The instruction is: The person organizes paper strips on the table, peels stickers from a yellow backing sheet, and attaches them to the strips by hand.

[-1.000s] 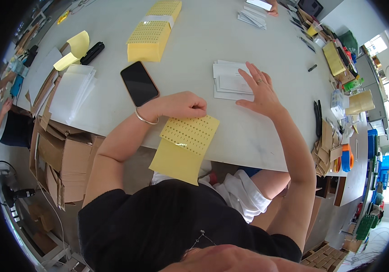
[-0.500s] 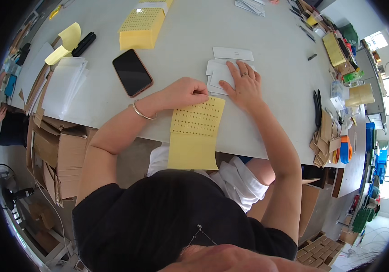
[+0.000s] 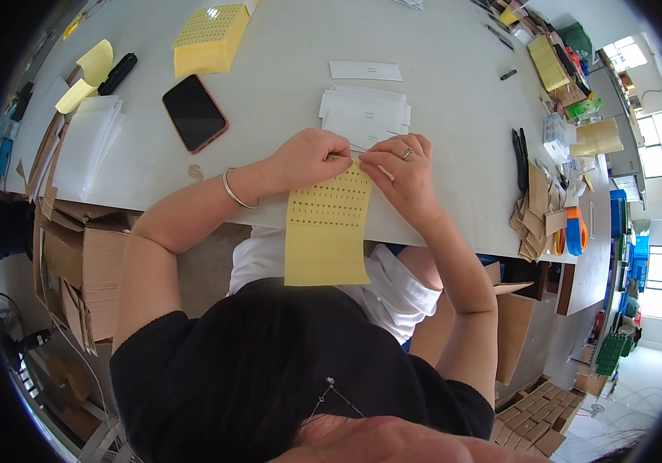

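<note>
A yellow label sheet [image 3: 326, 245] with rows of small dark marks on its upper half hangs over the table's near edge, above my lap. My left hand [image 3: 309, 159] pinches its top edge, with the fingertips closed. At the top right corner, the thumb and forefinger of my right hand [image 3: 405, 176] are pressed together; whether a single label is between them is too small to tell. Just beyond my hands lies a loose pile of white cards [image 3: 363, 112], and one more white card [image 3: 365, 71] lies behind it.
A phone [image 3: 195, 113] lies left of my hands. Farther back stands a thick stack of yellow sheets [image 3: 206, 48]. White sheets [image 3: 88, 147] and a black object [image 3: 117, 74] lie at the left. Black scissors [image 3: 520, 158] and cardboard scraps [image 3: 533, 208] sit at the right edge.
My right hand has left the white card pile and come back to the yellow sheet's top corner, its fingers now pinched. My left hand keeps its grip. The view has shifted slightly.
</note>
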Action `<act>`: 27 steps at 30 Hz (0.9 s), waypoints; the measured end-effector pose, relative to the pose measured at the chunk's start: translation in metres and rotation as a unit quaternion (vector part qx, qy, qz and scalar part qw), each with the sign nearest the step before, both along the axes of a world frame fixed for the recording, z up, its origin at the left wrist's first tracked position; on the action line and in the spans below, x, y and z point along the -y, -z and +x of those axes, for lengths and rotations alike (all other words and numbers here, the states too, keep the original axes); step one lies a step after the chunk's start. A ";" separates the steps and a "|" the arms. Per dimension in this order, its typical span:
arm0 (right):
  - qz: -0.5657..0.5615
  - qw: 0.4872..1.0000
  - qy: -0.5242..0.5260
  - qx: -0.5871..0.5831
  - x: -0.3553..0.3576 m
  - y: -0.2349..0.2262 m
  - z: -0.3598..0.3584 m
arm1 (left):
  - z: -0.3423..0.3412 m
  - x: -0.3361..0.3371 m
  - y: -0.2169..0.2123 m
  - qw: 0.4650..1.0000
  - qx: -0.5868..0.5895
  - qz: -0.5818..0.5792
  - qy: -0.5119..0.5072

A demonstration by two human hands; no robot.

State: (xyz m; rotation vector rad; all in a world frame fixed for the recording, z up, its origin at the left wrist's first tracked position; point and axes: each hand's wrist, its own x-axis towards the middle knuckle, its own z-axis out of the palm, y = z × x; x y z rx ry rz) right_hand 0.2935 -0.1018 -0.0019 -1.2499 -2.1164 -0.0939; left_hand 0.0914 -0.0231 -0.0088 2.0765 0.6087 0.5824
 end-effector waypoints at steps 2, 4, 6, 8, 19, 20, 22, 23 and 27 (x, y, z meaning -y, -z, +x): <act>0.019 1.000 0.008 0.008 0.004 0.000 0.003 | 0.004 0.002 -0.002 0.999 -0.018 -0.040 -0.003; 0.037 0.999 0.012 0.014 0.008 0.001 0.003 | 0.008 0.003 -0.003 0.997 -0.026 -0.069 -0.003; 0.080 0.995 0.017 0.053 0.011 0.003 0.003 | 0.010 0.003 -0.001 0.994 -0.034 -0.099 -0.001; 0.058 0.997 0.013 0.041 0.009 0.001 0.004 | 0.012 0.003 0.005 0.991 -0.014 -0.130 0.001; -0.101 0.989 0.104 -0.034 -0.043 0.009 0.017 | 0.010 0.007 0.008 0.997 -0.022 -0.076 0.014; -0.101 0.989 0.104 -0.033 -0.046 0.012 0.018 | 0.011 0.004 0.006 0.998 -0.021 -0.049 0.021; -0.103 0.987 0.124 0.004 -0.050 0.017 0.018 | 0.011 0.002 0.010 0.999 -0.009 -0.034 0.024; -0.101 0.988 0.120 0.003 -0.054 0.016 0.018 | 0.012 -0.001 0.010 0.999 0.002 -0.015 0.029; -0.144 0.983 0.100 -0.047 -0.055 0.009 -0.002 | -0.008 0.005 0.014 1.000 0.008 -0.012 0.001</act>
